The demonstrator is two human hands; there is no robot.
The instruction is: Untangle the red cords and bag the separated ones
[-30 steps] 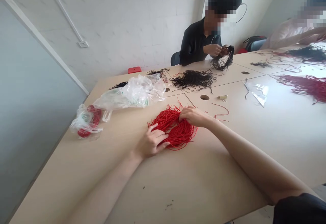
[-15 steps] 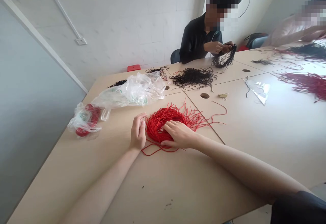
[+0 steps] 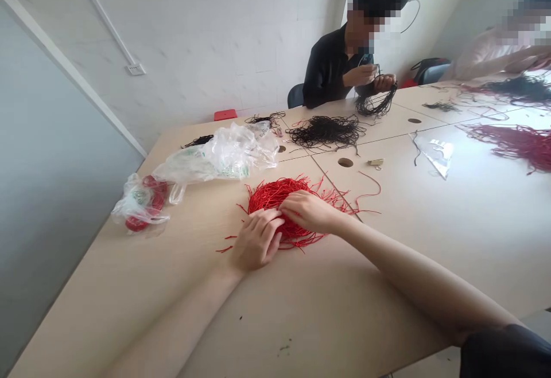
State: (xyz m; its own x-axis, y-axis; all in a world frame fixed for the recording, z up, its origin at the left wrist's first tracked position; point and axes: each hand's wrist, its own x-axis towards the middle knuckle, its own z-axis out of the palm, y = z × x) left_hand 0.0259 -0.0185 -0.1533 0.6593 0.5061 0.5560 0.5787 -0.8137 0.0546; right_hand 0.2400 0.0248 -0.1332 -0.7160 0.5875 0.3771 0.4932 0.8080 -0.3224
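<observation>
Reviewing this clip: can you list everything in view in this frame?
red cord bundle: one, bright red, on the table under both hands
tabletop: one, pale tan, across the view
black cord pile: one, black, beyond the bundle
plastic bag: one, clear, left of the bundle
bag of red cord: one, clear and red, further left
dark red cord pile: one, dark red, far right
gold clip: one, gold, right of the bundle
co-worker: one, black shirt, across the table, handling black cords
left hand: one, on the bundle
right hand: one, on the bundle

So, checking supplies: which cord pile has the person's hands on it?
The bright red cord pile under the left hand and right hand; the black pile beyond it lies untouched.
</observation>
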